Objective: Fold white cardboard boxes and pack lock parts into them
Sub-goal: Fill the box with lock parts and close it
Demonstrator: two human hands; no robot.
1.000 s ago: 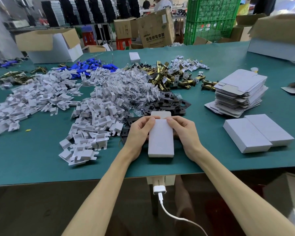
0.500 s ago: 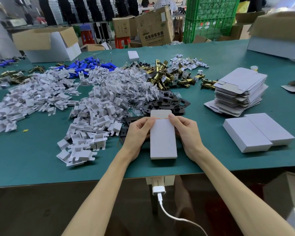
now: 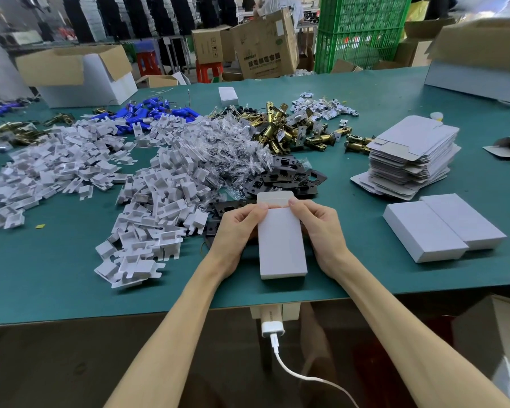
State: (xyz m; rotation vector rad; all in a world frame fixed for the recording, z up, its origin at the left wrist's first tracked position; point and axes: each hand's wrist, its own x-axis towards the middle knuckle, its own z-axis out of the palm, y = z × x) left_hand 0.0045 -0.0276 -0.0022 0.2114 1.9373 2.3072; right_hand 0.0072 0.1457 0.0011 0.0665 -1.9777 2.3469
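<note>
Box [image 3: 281, 245] of white cardboard, at the near edge of my green table [image 3: 42, 275], clamped from both sides. My left hand [image 3: 239, 228] and right hand [image 3: 321, 231] curl round its long walls, thumbs by the open tuck flap [image 3: 274, 198] at its far end. I judge this the closing step; contents hidden. Next, the flap must bend and slide in squarely. Right of the box lie two closed boxes [image 3: 442, 228]; beyond it black plates [image 3: 289, 178], then brass latches [image 3: 280, 131].

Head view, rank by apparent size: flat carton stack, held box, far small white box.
flat carton stack
held box, nearer the camera
far small white box, distance makes true size unsure
</note>
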